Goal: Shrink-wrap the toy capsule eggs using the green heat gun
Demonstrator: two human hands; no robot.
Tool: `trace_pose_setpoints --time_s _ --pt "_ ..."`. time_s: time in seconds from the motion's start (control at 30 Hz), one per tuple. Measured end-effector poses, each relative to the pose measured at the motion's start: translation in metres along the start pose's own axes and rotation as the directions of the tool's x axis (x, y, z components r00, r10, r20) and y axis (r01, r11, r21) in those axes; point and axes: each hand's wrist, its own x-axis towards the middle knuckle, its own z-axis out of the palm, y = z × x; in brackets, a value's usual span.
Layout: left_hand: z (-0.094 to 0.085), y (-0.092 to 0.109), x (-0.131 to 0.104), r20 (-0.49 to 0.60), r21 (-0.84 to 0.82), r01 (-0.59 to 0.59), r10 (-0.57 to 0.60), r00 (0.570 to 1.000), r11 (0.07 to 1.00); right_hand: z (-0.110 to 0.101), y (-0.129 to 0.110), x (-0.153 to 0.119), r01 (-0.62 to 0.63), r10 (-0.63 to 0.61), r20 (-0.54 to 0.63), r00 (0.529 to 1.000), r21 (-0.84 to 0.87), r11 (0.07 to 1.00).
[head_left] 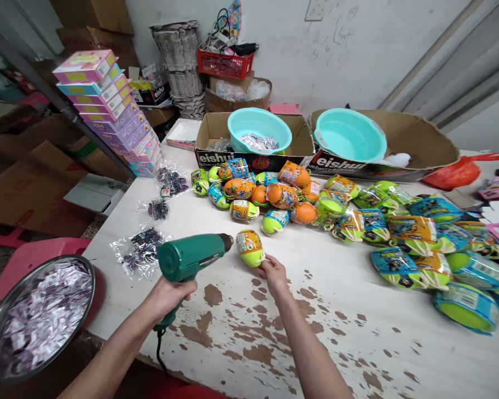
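Observation:
My left hand (172, 299) is wrapped round the handle of a green heat gun (195, 255), whose dark nozzle points right. Just in front of that nozzle is a lime-green toy egg (250, 248) with an orange printed sleeve around it. The fingers of my right hand (273, 272) are closed on the egg's lower right side and hold it tilted above the table. Behind it lies a heap of orange and green toy eggs (280, 195) in printed wraps. More wrapped eggs (411, 227) spread to the right.
Clear bags of dark pieces (143, 249) lie on the left of the white table (316, 266). A metal bowl of small packets (89, 318) stands at the lower left. Two turquoise basins (349, 136) sit in cardboard boxes at the back. A stack of pink and purple boxes (116, 113) rises at the left.

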Motion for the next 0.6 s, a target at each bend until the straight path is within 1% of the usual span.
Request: trace_pose_setpoints --time_s 0.07,0.1,0.17,0.23,0.3,0.37,0.47,0.53,0.6 --pt "-0.002 -0.002 -0.007 0.070 -0.004 -0.040 0.040 0.997 0.999 -0.002 0.001 -0.009 -0.108 0.099 0.060 0.993 0.152 0.983" --pt "-0.002 -0.003 -0.011 0.081 -0.007 -0.051 0.052 0.995 0.999 -0.003 0.001 -0.013 -0.156 0.137 0.101 0.985 0.204 0.967" --pt "0.000 -0.004 -0.019 0.071 -0.006 -0.046 0.046 0.996 0.999 -0.005 0.001 -0.020 -0.248 0.207 0.170 0.963 0.272 0.930" --pt "0.005 -0.003 -0.026 0.105 0.000 -0.019 0.019 0.994 1.000 -0.007 0.002 -0.026 -0.305 0.249 0.209 0.946 0.308 0.901" --pt "0.010 0.001 -0.032 0.171 0.004 -0.001 0.000 0.985 1.000 -0.009 0.003 -0.030 -0.323 0.260 0.223 0.940 0.319 0.891" --pt "0.015 0.008 -0.037 0.204 0.002 -0.020 0.019 0.979 1.000 -0.012 0.003 -0.034 -0.317 0.256 0.220 0.941 0.317 0.894" --pt "0.017 0.014 -0.044 0.183 0.015 -0.060 0.057 0.981 0.998 -0.017 0.003 -0.039 -0.312 0.256 0.211 0.943 0.306 0.900" --pt "0.016 0.014 -0.049 0.170 0.048 -0.043 0.034 0.985 0.998 -0.021 0.002 -0.042 -0.307 0.252 0.211 0.945 0.291 0.906" --pt "0.016 0.011 -0.054 0.185 0.060 0.004 -0.015 0.983 0.998 -0.024 0.000 -0.046 -0.267 0.222 0.189 0.957 0.263 0.927"
